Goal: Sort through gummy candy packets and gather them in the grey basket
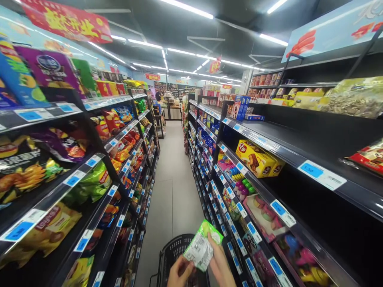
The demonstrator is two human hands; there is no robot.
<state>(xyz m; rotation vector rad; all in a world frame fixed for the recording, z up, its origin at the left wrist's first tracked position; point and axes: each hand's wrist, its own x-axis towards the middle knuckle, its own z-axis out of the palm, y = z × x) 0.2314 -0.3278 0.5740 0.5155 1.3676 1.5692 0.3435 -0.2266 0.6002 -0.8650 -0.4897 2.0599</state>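
Both my hands hold a small green and white snack packet point(200, 248) at the bottom middle, tilted, with a printed code on the side that faces me. My left hand point(180, 272) pinches its lower left corner between thumb and fingers. Along the packet's right side lies my right hand point(220, 261), its thumb on the front and its other fingers mostly hidden behind. Beneath the packet is a black shopping basket point(179, 242) with a slotted rim. What lies inside the basket is mostly covered by my hands and cannot be made out.
A grey tiled aisle floor point(172, 159) runs ahead between shelves. Bagged snacks point(55, 227) fill the left shelf. Yellow boxes point(254, 159) and candy packs stand on the right shelf point(299, 135), close to my right hand. Far down the aisle a person point(158, 95) is visible.
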